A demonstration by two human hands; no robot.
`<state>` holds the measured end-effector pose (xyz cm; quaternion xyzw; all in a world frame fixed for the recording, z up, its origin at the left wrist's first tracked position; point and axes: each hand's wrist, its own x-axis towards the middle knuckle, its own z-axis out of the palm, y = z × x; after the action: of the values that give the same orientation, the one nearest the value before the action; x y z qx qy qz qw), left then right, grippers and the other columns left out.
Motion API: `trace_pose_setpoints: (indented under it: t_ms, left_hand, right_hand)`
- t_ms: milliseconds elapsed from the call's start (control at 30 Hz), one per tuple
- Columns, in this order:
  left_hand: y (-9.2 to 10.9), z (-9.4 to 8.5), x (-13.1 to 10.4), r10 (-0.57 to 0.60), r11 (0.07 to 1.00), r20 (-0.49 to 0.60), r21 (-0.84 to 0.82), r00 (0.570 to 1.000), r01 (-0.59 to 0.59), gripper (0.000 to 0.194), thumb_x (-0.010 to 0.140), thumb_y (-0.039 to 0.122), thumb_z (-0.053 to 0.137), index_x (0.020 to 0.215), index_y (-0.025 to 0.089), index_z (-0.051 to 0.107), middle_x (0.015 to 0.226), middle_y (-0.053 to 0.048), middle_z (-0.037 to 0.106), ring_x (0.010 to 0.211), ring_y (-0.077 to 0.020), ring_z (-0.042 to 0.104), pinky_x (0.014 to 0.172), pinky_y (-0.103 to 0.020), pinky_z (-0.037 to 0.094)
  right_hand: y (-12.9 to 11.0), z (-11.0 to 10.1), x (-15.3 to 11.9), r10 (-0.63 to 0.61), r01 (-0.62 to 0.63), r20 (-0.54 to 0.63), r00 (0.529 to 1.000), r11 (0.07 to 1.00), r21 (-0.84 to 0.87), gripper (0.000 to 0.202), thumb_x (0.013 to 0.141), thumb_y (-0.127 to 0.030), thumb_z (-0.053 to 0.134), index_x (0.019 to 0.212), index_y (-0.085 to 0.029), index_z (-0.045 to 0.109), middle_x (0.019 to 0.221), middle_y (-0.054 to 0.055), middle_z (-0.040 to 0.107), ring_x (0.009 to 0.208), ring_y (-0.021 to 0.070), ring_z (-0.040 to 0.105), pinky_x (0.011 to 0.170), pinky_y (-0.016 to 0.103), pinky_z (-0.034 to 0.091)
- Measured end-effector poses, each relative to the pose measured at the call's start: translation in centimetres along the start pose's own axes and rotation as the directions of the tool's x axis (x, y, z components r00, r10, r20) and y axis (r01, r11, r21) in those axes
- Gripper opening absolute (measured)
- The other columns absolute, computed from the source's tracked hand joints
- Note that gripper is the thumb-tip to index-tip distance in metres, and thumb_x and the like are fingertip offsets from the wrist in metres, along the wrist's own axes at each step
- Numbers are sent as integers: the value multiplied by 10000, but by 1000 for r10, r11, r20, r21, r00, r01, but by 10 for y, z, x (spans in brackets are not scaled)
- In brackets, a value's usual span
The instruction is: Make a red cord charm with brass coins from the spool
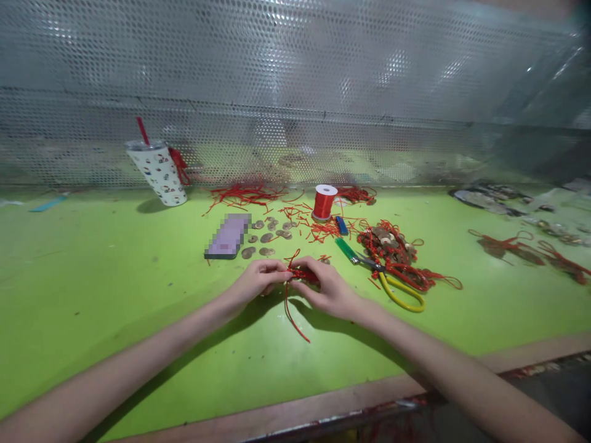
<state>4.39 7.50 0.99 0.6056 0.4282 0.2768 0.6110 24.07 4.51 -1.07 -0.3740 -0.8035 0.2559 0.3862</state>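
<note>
My left hand (265,275) pinches a red cord (290,314) between thumb and fingertips. Against it, my right hand (325,286) is closed round the knotted part of the same cord. A small loop sticks up above the fingers, and loose ends hang down onto the green table (175,344). Whether a coin is in the right hand is hidden by its fingers. Beyond the hands lie several loose brass-coloured coins (268,237). To the right sit yellow-handled scissors (401,294), a green lighter (346,250) and a heap of coins tied with red cord (388,243).
A spool of red cord (324,204) stands behind the hands, beside a blue lighter (341,226) and red cord scraps (249,195). A phone (228,237) lies left of the coins. Farther left is a patterned tumbler (161,172). A perforated metal panel (231,74) closes the back.
</note>
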Motion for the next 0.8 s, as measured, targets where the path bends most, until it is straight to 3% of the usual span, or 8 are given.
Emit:
trace_pose_setpoints:
  t_ms: [233, 467, 667, 800]
  left_hand:
    - [-4, -3, 3, -45, 994, 48, -100, 998, 49, 326, 718, 435, 771, 654, 161, 606, 510, 76, 302, 479, -68, 215, 482, -273, 108]
    - [-8, -8, 3, 86, 992, 41, 92, 995, -89, 385, 808, 536, 690, 814, 151, 697, 549, 41, 438, 491, -90, 342, 490, -255, 210]
    - [-10, -2, 2, 194, 965, -39, 185, 980, -184, 299, 834, 440, 665, 796, 143, 666, 673, -3, 567, 572, -102, 436, 534, -245, 285]
    - [-8, 7, -5, 226, 953, -26, 215, 974, -215, 258, 855, 389, 633, 795, 140, 654, 668, 6, 559, 580, -104, 437, 531, -237, 300]
  right_hand:
    - [8, -5, -1, -38, 41, 33, 999, 996, -85, 191, 974, -286, 576, 1123, -173, 613, 1024, 107, 733, 843, 204, 681, 761, 338, 523]
    - [14, -6, -3, -35, 38, 30, 999, 994, -104, 205, 967, -289, 602, 1150, -198, 621, 1013, 90, 747, 811, 193, 688, 733, 317, 523]
    - [7, -5, -3, 17, -15, 17, 1000, 994, -107, 199, 959, -262, 577, 1130, -169, 618, 977, 95, 735, 802, 193, 668, 724, 312, 498]
    - [-3, -7, -2, 96, -96, 24, 995, 995, -29, 209, 981, -341, 552, 1004, -167, 665, 805, 31, 700, 656, 140, 591, 625, 254, 435]
